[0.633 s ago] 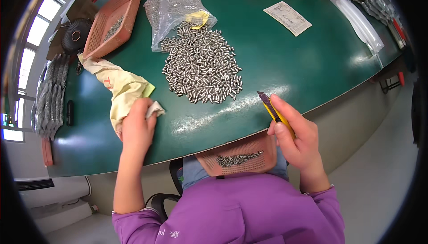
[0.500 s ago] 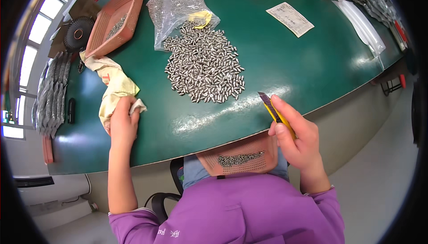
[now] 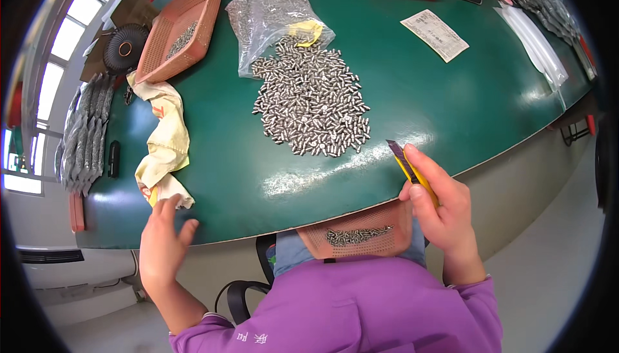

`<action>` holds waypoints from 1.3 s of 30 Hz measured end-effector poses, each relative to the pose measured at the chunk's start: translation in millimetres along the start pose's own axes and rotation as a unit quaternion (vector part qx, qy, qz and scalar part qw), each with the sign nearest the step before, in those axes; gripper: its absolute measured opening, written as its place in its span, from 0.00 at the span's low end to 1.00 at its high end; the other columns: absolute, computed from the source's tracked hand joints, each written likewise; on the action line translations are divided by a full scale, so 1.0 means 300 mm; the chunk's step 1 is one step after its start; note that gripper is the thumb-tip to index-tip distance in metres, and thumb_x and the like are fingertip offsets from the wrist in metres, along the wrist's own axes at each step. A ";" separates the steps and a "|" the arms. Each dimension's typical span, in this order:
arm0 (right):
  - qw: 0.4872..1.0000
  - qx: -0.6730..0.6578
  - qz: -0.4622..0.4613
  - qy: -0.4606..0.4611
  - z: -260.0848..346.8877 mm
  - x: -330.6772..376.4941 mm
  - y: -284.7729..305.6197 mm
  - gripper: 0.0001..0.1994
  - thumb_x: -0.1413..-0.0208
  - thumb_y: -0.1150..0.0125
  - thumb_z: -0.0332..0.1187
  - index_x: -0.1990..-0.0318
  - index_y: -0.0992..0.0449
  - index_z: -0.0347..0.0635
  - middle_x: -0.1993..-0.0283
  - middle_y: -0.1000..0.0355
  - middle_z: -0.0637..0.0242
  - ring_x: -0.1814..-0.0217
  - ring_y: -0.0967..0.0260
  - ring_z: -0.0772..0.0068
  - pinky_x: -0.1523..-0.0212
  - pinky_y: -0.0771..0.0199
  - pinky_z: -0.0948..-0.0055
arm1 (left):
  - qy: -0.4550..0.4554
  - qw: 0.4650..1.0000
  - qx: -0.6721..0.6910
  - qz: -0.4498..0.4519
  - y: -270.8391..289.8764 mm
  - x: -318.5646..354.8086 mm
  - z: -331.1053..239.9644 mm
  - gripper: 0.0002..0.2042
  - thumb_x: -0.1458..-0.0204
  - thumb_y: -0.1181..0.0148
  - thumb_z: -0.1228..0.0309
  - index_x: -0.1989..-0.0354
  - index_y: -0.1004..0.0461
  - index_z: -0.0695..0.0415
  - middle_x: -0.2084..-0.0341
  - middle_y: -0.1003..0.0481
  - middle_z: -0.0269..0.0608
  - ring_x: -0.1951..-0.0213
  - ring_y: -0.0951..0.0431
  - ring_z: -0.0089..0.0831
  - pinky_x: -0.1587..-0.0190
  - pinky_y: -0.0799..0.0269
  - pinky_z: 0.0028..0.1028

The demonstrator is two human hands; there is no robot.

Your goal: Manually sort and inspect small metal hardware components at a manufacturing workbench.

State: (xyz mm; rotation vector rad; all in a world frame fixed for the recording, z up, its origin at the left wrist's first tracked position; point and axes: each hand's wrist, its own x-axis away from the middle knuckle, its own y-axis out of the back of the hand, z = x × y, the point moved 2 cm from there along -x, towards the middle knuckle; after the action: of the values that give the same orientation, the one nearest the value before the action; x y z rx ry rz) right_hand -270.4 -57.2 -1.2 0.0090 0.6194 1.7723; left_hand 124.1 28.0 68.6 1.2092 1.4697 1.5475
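Yellow knife (image 3: 410,170) gripped in the right hand (image 3: 440,214) at the near edge of the green worktop (image 3: 451,95), fingers (image 3: 429,167) wrapped shut around the handle, dark tip poking up toward the heap of small metal pins (image 3: 313,101). Left hand (image 3: 161,243) open and empty at the worktop edge, fingers spread, just short of the crumpled cream cloth (image 3: 164,143) — nothing between. Beyond the pins a clear bag (image 3: 267,14), a pink mesh tray (image 3: 180,27) to the left, another tray of pins (image 3: 358,234) on the lap.

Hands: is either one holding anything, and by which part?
The right hand grips a yellow utility knife by its handle, blade end up. The left hand is open and holds nothing.
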 end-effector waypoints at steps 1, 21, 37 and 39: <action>1.000 0.001 0.010 -0.002 -0.002 -0.002 -0.004 0.24 0.40 0.43 0.22 0.35 0.27 0.36 0.46 0.20 0.54 0.66 0.20 0.68 0.62 0.21 0.72 | -0.009 1.000 -0.010 -0.002 0.014 0.025 -0.058 0.24 0.47 0.33 0.71 0.41 0.29 0.61 0.46 0.26 0.51 0.46 0.25 0.53 0.45 0.27 0.43; 0.993 0.012 0.117 0.004 0.052 0.062 -0.017 0.25 0.40 0.40 0.24 0.33 0.28 0.43 0.59 0.20 0.58 0.66 0.22 0.60 0.64 0.21 0.66 | -0.260 0.931 0.193 -0.170 -0.156 -0.453 -0.337 0.04 0.49 0.36 0.77 0.67 0.24 0.61 0.69 0.26 0.45 0.66 0.22 0.43 0.62 0.25 0.37; 0.977 0.148 0.147 0.040 0.107 0.053 -0.120 0.32 0.47 0.40 0.22 0.31 0.31 0.48 0.61 0.24 0.65 0.68 0.25 0.64 0.72 0.22 0.67 | -0.330 0.898 0.272 -0.108 -0.220 -0.049 -0.517 0.08 0.56 0.32 0.80 0.70 0.26 0.58 0.66 0.28 0.43 0.61 0.26 0.44 0.60 0.28 0.38; 0.977 0.152 0.148 0.031 0.112 0.060 -0.123 0.32 0.48 0.40 0.22 0.31 0.30 0.48 0.62 0.25 0.65 0.69 0.26 0.64 0.73 0.22 0.67 | -0.326 0.899 0.272 -0.109 -0.224 -0.048 -0.520 0.08 0.56 0.32 0.80 0.70 0.26 0.58 0.66 0.28 0.42 0.61 0.26 0.43 0.60 0.28 0.38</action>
State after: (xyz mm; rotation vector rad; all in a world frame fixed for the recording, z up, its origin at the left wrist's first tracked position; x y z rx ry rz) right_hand -232.1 -21.6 7.0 0.2695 0.9711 1.9507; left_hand -24.7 -31.7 10.6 1.6040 1.5219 0.4799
